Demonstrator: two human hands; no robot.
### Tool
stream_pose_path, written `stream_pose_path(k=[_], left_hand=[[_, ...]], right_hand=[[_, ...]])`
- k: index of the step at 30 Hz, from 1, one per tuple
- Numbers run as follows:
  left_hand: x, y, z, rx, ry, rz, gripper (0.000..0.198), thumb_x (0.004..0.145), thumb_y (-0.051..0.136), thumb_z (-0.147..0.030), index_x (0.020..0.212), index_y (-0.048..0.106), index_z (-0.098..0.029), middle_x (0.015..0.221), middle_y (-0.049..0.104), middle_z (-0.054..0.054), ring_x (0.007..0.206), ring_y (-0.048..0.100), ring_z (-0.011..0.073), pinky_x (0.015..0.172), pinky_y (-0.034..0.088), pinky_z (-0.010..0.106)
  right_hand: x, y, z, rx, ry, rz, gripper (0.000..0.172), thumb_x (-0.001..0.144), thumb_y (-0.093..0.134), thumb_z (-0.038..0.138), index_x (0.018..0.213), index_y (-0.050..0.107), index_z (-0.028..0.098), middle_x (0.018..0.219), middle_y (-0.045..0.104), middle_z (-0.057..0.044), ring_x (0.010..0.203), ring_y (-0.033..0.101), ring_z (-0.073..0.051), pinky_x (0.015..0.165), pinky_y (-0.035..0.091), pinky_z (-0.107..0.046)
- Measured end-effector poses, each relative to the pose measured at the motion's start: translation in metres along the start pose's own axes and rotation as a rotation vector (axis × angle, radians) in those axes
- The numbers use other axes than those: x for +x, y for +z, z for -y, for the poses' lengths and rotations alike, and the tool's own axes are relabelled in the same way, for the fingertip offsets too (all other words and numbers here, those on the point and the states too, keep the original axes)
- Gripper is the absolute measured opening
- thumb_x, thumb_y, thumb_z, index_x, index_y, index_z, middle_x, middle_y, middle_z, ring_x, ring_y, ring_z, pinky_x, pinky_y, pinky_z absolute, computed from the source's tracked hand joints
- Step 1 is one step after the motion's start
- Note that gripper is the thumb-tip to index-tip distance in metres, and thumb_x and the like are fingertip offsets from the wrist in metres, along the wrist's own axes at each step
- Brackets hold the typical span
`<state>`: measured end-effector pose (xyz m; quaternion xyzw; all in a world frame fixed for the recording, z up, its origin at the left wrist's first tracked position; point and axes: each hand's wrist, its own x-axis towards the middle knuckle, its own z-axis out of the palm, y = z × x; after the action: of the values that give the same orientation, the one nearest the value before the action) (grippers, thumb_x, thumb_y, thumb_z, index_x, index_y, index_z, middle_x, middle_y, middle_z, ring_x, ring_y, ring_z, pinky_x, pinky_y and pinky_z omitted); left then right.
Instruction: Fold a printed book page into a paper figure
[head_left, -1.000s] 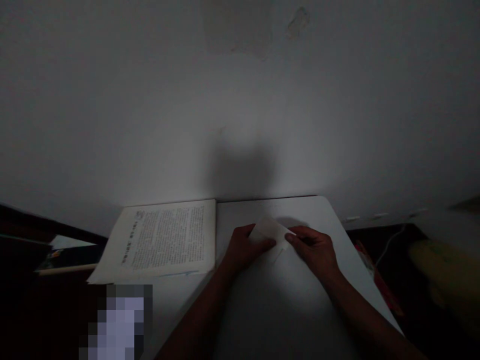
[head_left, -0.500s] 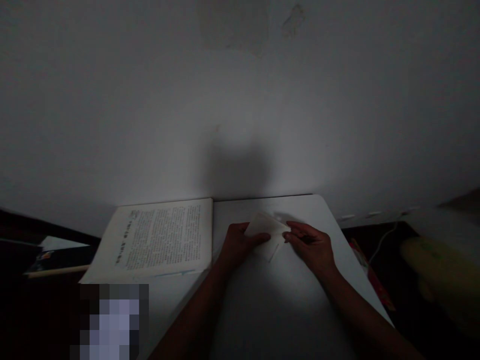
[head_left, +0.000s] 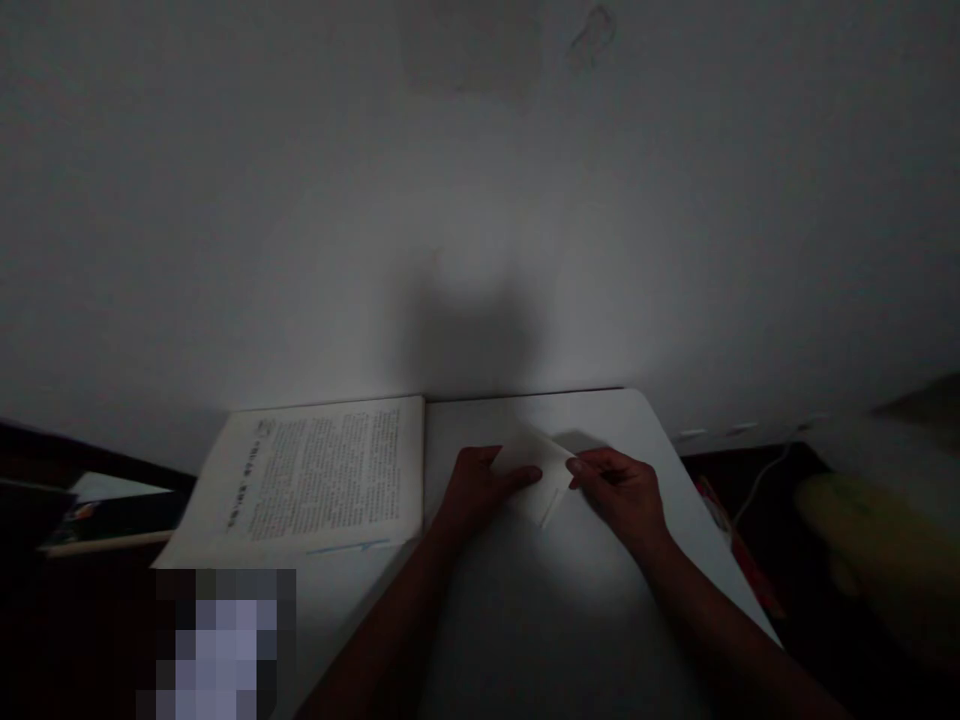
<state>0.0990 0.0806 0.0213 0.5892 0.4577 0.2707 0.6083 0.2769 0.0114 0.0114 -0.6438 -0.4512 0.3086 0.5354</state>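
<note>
A folded piece of white paper [head_left: 529,460] is held just above the white table [head_left: 510,620], between my two hands. My left hand [head_left: 487,482] grips its left side, the thumb lying flat across the top and the other fingers hidden beneath. At the right corner, my right hand [head_left: 619,490] pinches the paper between thumb and fingertips. A narrow slit or folded edge shows near the lower corner. The dim light hides finer detail of the folds.
An open book or stack of printed pages [head_left: 322,480] lies on the table's left part. Behind the table rises a pale wall [head_left: 480,180]. A white cable [head_left: 765,480] and a yellowish blurred object [head_left: 862,540] are beyond the right edge.
My right fingers have closed tighter on the paper's right corner, with thumb and forefinger now nearer together. The left hand has hardly moved. The view has shifted very slightly.
</note>
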Motion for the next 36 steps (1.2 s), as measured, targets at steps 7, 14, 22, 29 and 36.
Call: stream_pose_path(k=[7, 14, 22, 29, 36], left_hand=[[-0.003, 0.002, 0.000, -0.033, -0.004, 0.043, 0.033, 0.064, 0.069, -0.041, 0.080, 0.070, -0.012, 0.065, 0.063, 0.001, 0.055, 0.054, 0.0130, 0.050, 0.038, 0.022], [-0.005, -0.002, -0.005, 0.153, 0.118, 0.123, 0.033, 0.076, 0.057, -0.044, 0.080, 0.066, -0.012, 0.071, 0.063, 0.002, 0.062, 0.056, 0.0144, 0.053, 0.040, 0.022], [-0.012, 0.015, 0.003, 0.526, 0.380, 0.026, 0.033, 0.091, 0.035, -0.039, 0.096, 0.062, -0.021, 0.082, 0.069, 0.003, 0.072, 0.064, 0.0146, 0.066, 0.043, 0.022], [-0.011, 0.025, 0.009, 0.823, 0.618, 0.064, 0.022, 0.086, 0.042, -0.024, 0.101, 0.059, -0.019, 0.078, 0.070, 0.004, 0.068, 0.065, 0.0153, 0.059, 0.043, 0.021], [-0.013, 0.028, 0.007, 0.835, 0.625, 0.061, 0.026, 0.090, 0.038, -0.025, 0.108, 0.055, -0.020, 0.079, 0.070, 0.003, 0.066, 0.066, 0.0157, 0.057, 0.042, 0.022]], right_hand=[[-0.005, 0.003, -0.001, -0.012, 0.004, -0.051, 0.019, 0.071, 0.068, 0.036, 0.071, 0.066, 0.017, 0.056, 0.064, 0.000, 0.052, 0.057, -0.013, 0.050, 0.045, -0.023], [-0.004, -0.003, 0.001, -0.141, -0.204, -0.031, 0.013, 0.073, 0.066, 0.032, 0.070, 0.066, 0.020, 0.066, 0.065, 0.000, 0.060, 0.060, -0.014, 0.057, 0.048, -0.024], [-0.007, 0.001, 0.001, -0.193, -0.254, -0.061, 0.011, 0.075, 0.064, 0.031, 0.075, 0.065, 0.020, 0.070, 0.065, -0.001, 0.063, 0.060, -0.015, 0.060, 0.049, -0.026], [-0.009, 0.003, 0.006, -0.158, -0.304, -0.083, 0.008, 0.076, 0.063, 0.027, 0.072, 0.064, 0.020, 0.068, 0.064, -0.001, 0.064, 0.059, -0.015, 0.060, 0.047, -0.026], [-0.011, 0.002, 0.010, -0.134, -0.317, -0.051, 0.006, 0.076, 0.063, 0.024, 0.072, 0.064, 0.019, 0.068, 0.063, -0.001, 0.064, 0.060, -0.015, 0.062, 0.048, -0.027]])
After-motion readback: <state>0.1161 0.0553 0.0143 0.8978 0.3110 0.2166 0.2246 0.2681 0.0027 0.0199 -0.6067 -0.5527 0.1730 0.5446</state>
